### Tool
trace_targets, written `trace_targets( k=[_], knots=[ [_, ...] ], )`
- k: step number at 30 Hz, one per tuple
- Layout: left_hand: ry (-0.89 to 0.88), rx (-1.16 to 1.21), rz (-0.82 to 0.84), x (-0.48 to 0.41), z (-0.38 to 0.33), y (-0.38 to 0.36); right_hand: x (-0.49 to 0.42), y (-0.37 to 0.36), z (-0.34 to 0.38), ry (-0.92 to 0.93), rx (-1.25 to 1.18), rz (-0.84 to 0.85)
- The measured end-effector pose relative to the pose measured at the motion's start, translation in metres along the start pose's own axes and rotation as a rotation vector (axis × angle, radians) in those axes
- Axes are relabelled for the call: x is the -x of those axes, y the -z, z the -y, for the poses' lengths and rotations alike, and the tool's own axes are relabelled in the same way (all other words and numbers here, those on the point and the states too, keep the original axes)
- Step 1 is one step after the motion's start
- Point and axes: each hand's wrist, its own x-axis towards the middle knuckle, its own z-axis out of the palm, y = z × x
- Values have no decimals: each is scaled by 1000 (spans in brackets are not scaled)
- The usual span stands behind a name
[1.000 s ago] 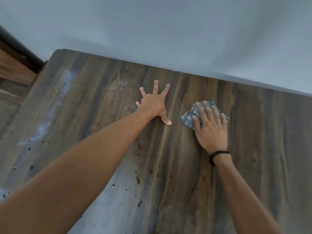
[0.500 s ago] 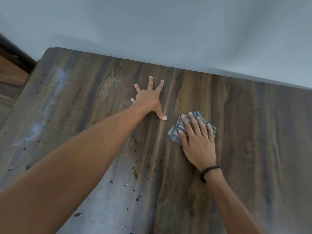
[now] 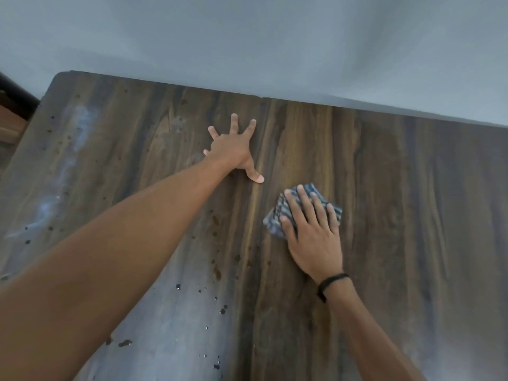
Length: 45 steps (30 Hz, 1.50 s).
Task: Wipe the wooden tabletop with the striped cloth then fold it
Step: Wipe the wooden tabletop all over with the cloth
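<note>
The right hand (image 3: 312, 232) presses flat, straight fingers on the bunched striped cloth (image 3: 302, 209) for wiping pressure; the left hand (image 3: 233, 149), splayed beyond it, braces the tabletop (image 3: 412, 215).

- I see the left hand (image 3: 233, 149) flat on the tabletop (image 3: 412, 243), near its far edge, which meets the wall (image 3: 275, 37).
- The right hand (image 3: 313, 235) lies on the cloth (image 3: 273, 222), nearer me, just right of the left thumb.
- Droplets (image 3: 222, 309) sit between the forearms.
</note>
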Motion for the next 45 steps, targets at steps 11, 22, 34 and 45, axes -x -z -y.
trace_targets(
  k=[11, 22, 34, 45],
  knots=[
    [-17, 8, -51, -1, 7, -6, 10, 5, -22, -49, -19, -33],
    [-30, -59, 134, 63, 1, -44, 20, 11, -8, -163, -47, 41],
    [-59, -80, 24, 83, 8, -65, 99, 2, -5, 93, -15, 45],
    [-56, -111, 11, 84, 9, -65, 11, 17, -20, -92, -88, 79]
  ],
)
